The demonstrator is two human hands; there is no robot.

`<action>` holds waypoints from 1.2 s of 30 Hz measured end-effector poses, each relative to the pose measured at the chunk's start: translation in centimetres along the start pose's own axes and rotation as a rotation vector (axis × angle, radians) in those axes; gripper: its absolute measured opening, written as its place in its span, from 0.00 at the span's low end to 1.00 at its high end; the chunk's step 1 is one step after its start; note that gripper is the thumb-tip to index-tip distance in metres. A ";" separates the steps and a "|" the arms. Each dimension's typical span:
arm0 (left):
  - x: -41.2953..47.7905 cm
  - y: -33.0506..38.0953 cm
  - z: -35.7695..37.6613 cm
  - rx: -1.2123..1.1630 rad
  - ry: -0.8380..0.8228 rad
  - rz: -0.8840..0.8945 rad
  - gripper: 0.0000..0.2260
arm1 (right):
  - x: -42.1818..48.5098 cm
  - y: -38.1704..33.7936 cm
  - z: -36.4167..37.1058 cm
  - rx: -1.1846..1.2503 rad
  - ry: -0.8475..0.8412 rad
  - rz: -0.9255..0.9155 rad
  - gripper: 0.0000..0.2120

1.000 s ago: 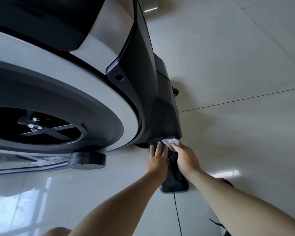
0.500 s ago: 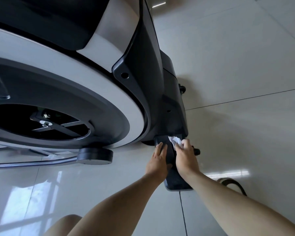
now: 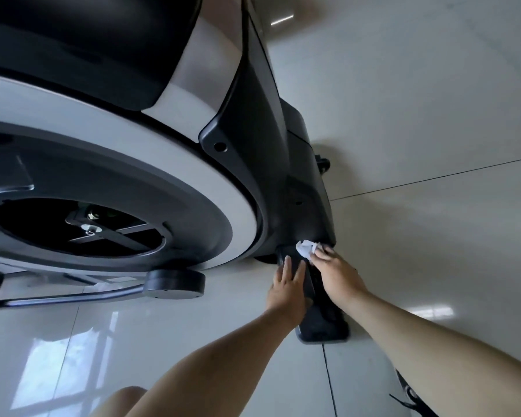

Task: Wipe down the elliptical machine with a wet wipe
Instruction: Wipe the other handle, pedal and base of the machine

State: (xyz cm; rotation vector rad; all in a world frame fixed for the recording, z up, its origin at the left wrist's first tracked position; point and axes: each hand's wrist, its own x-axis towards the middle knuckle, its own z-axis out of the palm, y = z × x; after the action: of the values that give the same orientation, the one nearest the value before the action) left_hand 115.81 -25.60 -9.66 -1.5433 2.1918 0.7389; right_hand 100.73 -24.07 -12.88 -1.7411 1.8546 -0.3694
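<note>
Right hand [image 3: 337,273] pressing crumpled wet wipe [image 3: 306,248] onto elliptical machine [image 3: 253,164] base bar [image 3: 322,320], left hand [image 3: 288,288] flat, fingers straight, resting on bar, tiled floor [image 3: 433,115]

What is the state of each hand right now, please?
Left hand: open, straight fingers resting on the elliptical's black plastic foot bar.
Right hand: holding a crumpled white wet wipe against the same bar.

Bare L hand [image 3: 287,285], R hand [image 3: 339,273].
</note>
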 end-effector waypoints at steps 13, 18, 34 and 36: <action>-0.5 1.5 1.7 0.032 -0.004 0.089 0.41 | -5.3 1.9 1.1 0.233 0.085 0.162 0.19; -1.2 1.2 2.3 0.034 0.001 0.095 0.39 | -3.8 0.7 -0.8 0.256 -0.030 0.215 0.20; -1.5 0.8 3.4 0.016 0.018 0.109 0.40 | -4.1 -1.6 -0.5 0.027 -0.057 0.204 0.24; -1.5 0.8 3.2 0.020 0.018 0.105 0.40 | -2.0 -0.8 -0.9 0.061 -0.057 0.257 0.25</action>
State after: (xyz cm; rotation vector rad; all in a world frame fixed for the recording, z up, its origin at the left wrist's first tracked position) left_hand 115.50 -22.36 -11.19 -1.4391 2.3010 0.7352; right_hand 100.82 -22.39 -11.30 -1.4358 1.9743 -0.2692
